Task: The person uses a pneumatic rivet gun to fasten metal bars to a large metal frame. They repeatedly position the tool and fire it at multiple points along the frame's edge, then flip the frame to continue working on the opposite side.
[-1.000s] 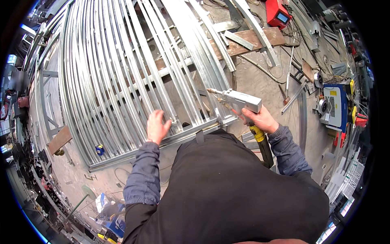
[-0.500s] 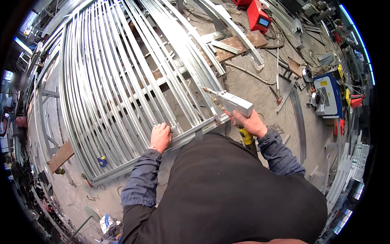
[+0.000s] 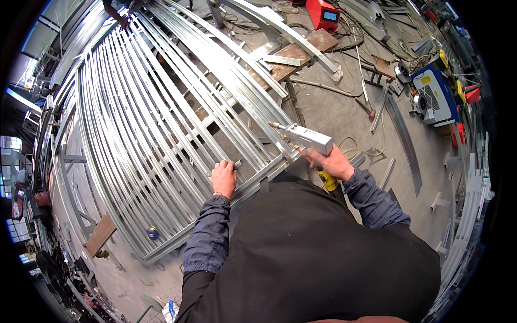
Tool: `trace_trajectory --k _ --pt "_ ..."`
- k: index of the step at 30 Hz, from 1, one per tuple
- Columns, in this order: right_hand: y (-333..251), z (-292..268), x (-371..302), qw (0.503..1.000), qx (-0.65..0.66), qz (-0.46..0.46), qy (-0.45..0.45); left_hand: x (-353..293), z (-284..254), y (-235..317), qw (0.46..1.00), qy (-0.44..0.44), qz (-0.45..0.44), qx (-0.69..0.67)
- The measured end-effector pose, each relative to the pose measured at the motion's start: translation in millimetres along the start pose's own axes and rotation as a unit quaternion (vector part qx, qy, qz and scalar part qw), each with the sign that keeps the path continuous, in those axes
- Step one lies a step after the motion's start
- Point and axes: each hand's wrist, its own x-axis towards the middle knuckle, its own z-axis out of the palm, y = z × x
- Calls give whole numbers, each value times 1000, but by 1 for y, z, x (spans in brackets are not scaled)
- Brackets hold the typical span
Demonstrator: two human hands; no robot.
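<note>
- The right hand [image 3: 335, 162] is wrapped around a silver-grey, box-bodied metal hand torch [image 3: 311, 139] with a yellow lower sleeve [image 3: 327, 181].
- The left hand [image 3: 223, 178] rests with fingers close together on a wide frame of parallel silver metal bars [image 3: 242, 81]. A short grey metal piece [image 3: 237, 164] lies at its fingertips; whether it is gripped cannot be told.
- Torch position: ahead and left of the right hand, over the near right corner of the frame.
- Torch orientation: the long axis runs from the right hand leftward and slightly away from the body. The copper-coloured nozzle [image 3: 276, 125] points toward the bars.
- Left of the left hand, a blue tape measure [image 3: 153, 233] lies on the frame.
- Difference from one second earlier: the left hand, then spread and raised, is now down on the frame. The torch keeps its leftward aim.
- Far beyond the left hand, another person's hand [image 3: 124, 24] now shows at the frame's far end.
</note>
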Motion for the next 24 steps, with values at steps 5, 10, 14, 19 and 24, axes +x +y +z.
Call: trace_trajectory --k 5,10,14,19,24 --pt "17 -14 -22 999 27 15 44 22 12 3 993 -52 82 65" --pt "15 -10 -2 996 -59 5 62 27 41 -39 980 -134 94 115" --pt "32 -32 -21 987 -122 -8 108 54 33 -11 965 -178 183 56" --pt "16 -24 -21 989 -91 13 117 50 44 -18 977 -105 186 -18" --pt "32 -27 -12 979 -150 10 137 55 42 2 977 -104 180 -51"
